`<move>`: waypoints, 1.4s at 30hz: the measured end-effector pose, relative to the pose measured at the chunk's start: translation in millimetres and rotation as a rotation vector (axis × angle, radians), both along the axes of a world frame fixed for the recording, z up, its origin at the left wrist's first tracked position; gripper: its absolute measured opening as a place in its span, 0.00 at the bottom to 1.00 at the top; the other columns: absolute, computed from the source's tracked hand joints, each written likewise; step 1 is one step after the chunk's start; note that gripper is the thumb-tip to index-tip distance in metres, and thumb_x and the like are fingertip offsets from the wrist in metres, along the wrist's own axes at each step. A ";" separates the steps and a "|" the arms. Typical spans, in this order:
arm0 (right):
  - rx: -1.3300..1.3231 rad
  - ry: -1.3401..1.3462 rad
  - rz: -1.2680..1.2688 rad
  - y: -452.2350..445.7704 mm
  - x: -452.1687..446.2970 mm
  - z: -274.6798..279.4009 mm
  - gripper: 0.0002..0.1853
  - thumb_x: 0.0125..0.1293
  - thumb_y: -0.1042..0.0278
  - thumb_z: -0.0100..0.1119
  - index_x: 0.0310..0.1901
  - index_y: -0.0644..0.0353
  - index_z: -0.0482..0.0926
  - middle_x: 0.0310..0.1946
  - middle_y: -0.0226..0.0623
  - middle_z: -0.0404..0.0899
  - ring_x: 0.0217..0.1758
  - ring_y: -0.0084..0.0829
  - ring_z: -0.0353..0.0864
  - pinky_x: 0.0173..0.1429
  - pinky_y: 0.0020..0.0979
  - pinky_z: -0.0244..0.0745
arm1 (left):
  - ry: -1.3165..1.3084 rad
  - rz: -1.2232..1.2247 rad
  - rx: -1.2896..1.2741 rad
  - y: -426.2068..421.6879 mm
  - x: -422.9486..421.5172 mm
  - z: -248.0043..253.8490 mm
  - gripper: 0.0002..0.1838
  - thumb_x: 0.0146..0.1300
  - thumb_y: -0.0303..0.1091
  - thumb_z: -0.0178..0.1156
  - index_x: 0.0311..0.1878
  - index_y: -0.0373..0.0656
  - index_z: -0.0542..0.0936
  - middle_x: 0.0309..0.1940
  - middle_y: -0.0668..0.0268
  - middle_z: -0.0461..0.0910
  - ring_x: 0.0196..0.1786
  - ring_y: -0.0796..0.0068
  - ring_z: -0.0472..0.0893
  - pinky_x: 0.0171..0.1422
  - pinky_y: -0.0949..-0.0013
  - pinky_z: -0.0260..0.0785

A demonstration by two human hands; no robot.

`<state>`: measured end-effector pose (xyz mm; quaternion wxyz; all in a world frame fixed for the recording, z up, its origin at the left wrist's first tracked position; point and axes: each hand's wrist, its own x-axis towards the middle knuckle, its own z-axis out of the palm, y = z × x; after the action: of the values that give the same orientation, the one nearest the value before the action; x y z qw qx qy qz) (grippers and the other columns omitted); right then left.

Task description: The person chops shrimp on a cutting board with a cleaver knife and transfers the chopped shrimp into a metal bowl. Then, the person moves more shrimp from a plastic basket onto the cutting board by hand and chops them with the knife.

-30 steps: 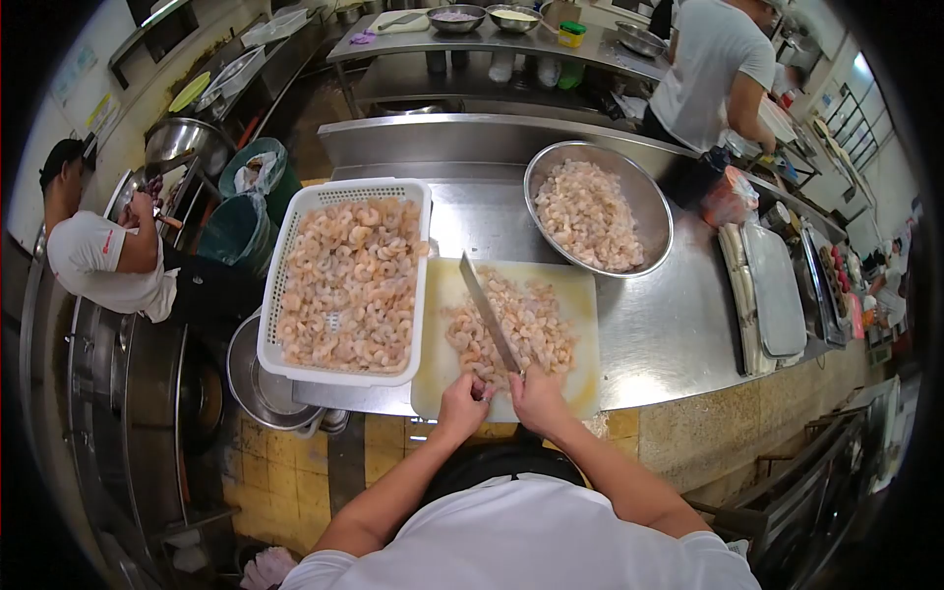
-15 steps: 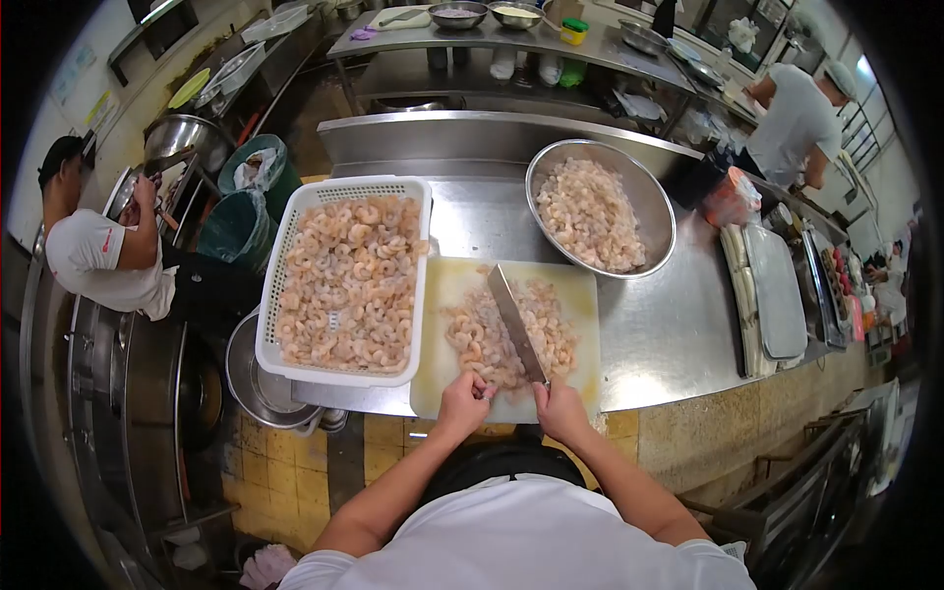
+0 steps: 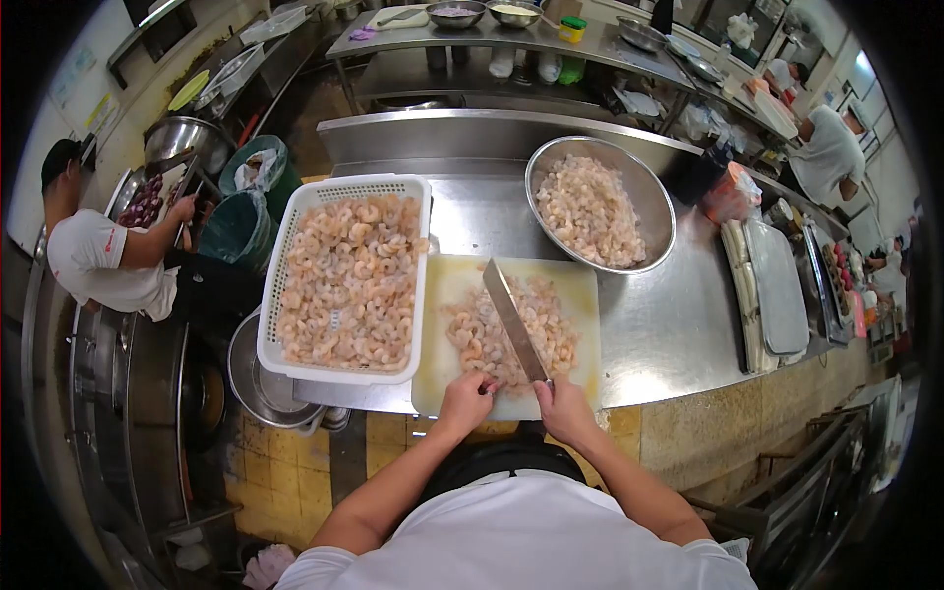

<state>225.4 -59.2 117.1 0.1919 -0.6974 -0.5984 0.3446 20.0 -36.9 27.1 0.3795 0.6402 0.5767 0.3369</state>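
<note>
My right hand (image 3: 565, 405) is closed round the handle of a large knife (image 3: 514, 324), whose blade points up and left over a pile of peeled shrimp (image 3: 477, 339). The pile lies on a pale cutting board (image 3: 586, 295). At the board's lower edge my left hand (image 3: 467, 398) has its fingers curled together beside the shrimp; what they hold, if anything, is too small to tell. Left of the board stands a white perforated basket (image 3: 425, 211) full of shrimp. Behind the board on the right, a steel bowl (image 3: 661, 211) contains cut shrimp pieces.
A metal tray with a lid (image 3: 775, 290) lies on the steel table (image 3: 669, 339) at right. A co-worker (image 3: 108, 246) stands at far left by green bins (image 3: 236, 228); another person (image 3: 829, 152) is at upper right. A steel pot (image 3: 265, 379) sits below the basket.
Since the first frame, my right hand and the knife have shifted right. My left hand has barely moved. The co-worker at upper right has moved farther away; the left one has lowered a hand.
</note>
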 end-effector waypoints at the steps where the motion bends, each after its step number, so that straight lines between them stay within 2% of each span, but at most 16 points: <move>1: -0.022 0.041 -0.018 -6.2 -2.4 25.1 0.20 0.79 0.57 0.60 0.41 0.70 0.76 0.29 0.65 0.82 0.35 0.68 0.84 0.39 0.60 0.76 | -0.005 -0.011 -0.023 -0.6 -0.6 2.6 0.05 0.64 0.28 0.71 0.40 0.38 0.86 0.36 0.51 0.87 0.39 0.50 0.87 0.46 0.54 0.79; 2: -0.043 0.081 -0.034 -9.4 -4.5 37.7 0.20 0.79 0.56 0.60 0.41 0.70 0.76 0.29 0.65 0.82 0.35 0.68 0.84 0.39 0.60 0.76 | -0.011 -0.021 -0.046 -1.0 -1.2 4.9 0.05 0.64 0.28 0.71 0.41 0.39 0.87 0.36 0.51 0.87 0.40 0.50 0.87 0.47 0.54 0.79; 4: -0.020 0.015 -0.017 -22.6 -8.8 29.7 0.19 0.79 0.57 0.60 0.40 0.69 0.75 0.28 0.65 0.82 0.34 0.68 0.84 0.39 0.61 0.76 | -0.010 -0.031 -0.067 -0.7 -1.3 5.7 0.06 0.64 0.28 0.71 0.42 0.39 0.88 0.37 0.51 0.87 0.41 0.49 0.87 0.47 0.54 0.80; 9: 0.071 -0.055 -0.021 -17.8 -27.7 -31.4 0.20 0.80 0.57 0.59 0.40 0.72 0.76 0.30 0.66 0.81 0.37 0.69 0.83 0.41 0.59 0.75 | 0.007 -0.042 -0.056 -1.2 -4.2 -0.3 0.07 0.65 0.30 0.70 0.43 0.39 0.88 0.38 0.52 0.87 0.41 0.49 0.87 0.49 0.54 0.80; 12: 0.083 -0.039 -0.033 -6.0 -26.8 -14.6 0.19 0.79 0.57 0.59 0.42 0.69 0.76 0.28 0.66 0.82 0.35 0.70 0.83 0.40 0.62 0.76 | 0.011 -0.052 0.023 -1.9 -9.4 -10.3 0.06 0.67 0.28 0.72 0.43 0.37 0.88 0.34 0.54 0.89 0.34 0.63 0.88 0.42 0.61 0.80; 15: 0.036 0.068 -0.076 -12.7 -29.9 38.1 0.20 0.80 0.56 0.58 0.41 0.70 0.76 0.29 0.66 0.82 0.35 0.70 0.83 0.41 0.63 0.76 | -0.096 -0.017 -0.113 -5.7 -11.9 -5.7 0.05 0.68 0.27 0.72 0.42 0.37 0.86 0.31 0.58 0.88 0.32 0.71 0.85 0.40 0.64 0.79; 18: 0.021 0.018 -0.062 -22.1 -40.0 34.7 0.20 0.80 0.57 0.60 0.41 0.72 0.77 0.30 0.66 0.82 0.36 0.68 0.84 0.41 0.58 0.76 | -0.113 0.014 -0.108 -8.4 -13.8 -7.5 0.05 0.68 0.26 0.72 0.41 0.37 0.85 0.28 0.61 0.87 0.30 0.77 0.83 0.38 0.68 0.77; 20: 0.082 -0.046 -0.031 -22.6 -38.5 -22.1 0.20 0.80 0.57 0.60 0.41 0.72 0.77 0.29 0.65 0.82 0.34 0.67 0.84 0.39 0.58 0.76 | -0.156 0.035 -0.095 -9.8 -12.6 -21.4 0.05 0.68 0.25 0.72 0.41 0.37 0.84 0.28 0.62 0.87 0.31 0.78 0.83 0.38 0.68 0.77; 23: 0.080 -0.052 -0.003 -12.3 -35.4 -25.9 0.20 0.80 0.57 0.60 0.41 0.72 0.76 0.28 0.65 0.81 0.33 0.68 0.83 0.38 0.59 0.75 | -0.157 0.059 -0.079 -8.5 -13.8 -23.3 0.05 0.67 0.23 0.71 0.40 0.36 0.83 0.28 0.63 0.86 0.31 0.79 0.82 0.38 0.69 0.76; 27: 0.031 0.054 -0.024 -15.6 -38.7 30.3 0.20 0.79 0.58 0.59 0.41 0.72 0.77 0.30 0.68 0.82 0.36 0.72 0.83 0.41 0.63 0.76 | -0.183 0.054 -0.107 -8.7 -15.4 -19.3 0.05 0.67 0.23 0.71 0.39 0.36 0.83 0.28 0.63 0.86 0.30 0.80 0.81 0.38 0.69 0.76; 30: 0.050 0.031 -0.008 -24.3 -49.4 19.2 0.20 0.79 0.57 0.60 0.40 0.72 0.77 0.30 0.68 0.82 0.36 0.72 0.83 0.40 0.63 0.76 | -0.181 0.082 -0.107 -11.1 -15.9 -13.0 0.06 0.67 0.24 0.72 0.39 0.36 0.82 0.28 0.64 0.85 0.31 0.80 0.81 0.37 0.70 0.76; 33: 0.049 -0.001 -0.047 -18.1 -48.8 -32.0 0.21 0.79 0.57 0.60 0.40 0.73 0.77 0.29 0.68 0.82 0.36 0.72 0.83 0.39 0.62 0.76 | -0.230 0.118 -0.082 -12.7 -13.7 -21.1 0.07 0.68 0.24 0.72 0.39 0.36 0.81 0.27 0.65 0.85 0.30 0.80 0.81 0.36 0.69 0.75; 36: 0.055 -0.003 -0.030 -5.3 -37.8 -44.9 0.21 0.79 0.55 0.60 0.41 0.72 0.79 0.31 0.65 0.83 0.38 0.67 0.85 0.42 0.58 0.77 | -0.211 0.145 -0.090 -12.1 -12.8 -13.5 0.09 0.67 0.27 0.74 0.39 0.37 0.81 0.25 0.66 0.82 0.28 0.80 0.79 0.34 0.69 0.74; 39: 0.072 0.083 -0.049 -0.5 -26.7 -39.6 0.20 0.79 0.57 0.60 0.41 0.72 0.78 0.31 0.67 0.83 0.38 0.70 0.84 0.42 0.61 0.77 | -0.085 0.142 -0.003 -3.9 -12.4 -8.0 0.11 0.66 0.30 0.74 0.42 0.38 0.80 0.29 0.62 0.82 0.31 0.72 0.82 0.36 0.65 0.75; 42: 0.000 0.009 -0.032 3.6 -18.2 -1.6 0.20 0.79 0.56 0.60 0.41 0.70 0.79 0.32 0.66 0.84 0.39 0.69 0.85 0.43 0.60 0.77 | 0.066 0.197 0.080 24.7 -10.7 3.7 0.16 0.67 0.32 0.70 0.54 0.39 0.79 0.53 0.48 0.81 0.56 0.48 0.84 0.57 0.49 0.77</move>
<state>207.3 -55.6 115.5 0.1999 -0.7053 -0.5863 0.3448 9.3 -12.2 30.8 0.2995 0.6059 0.6349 0.3742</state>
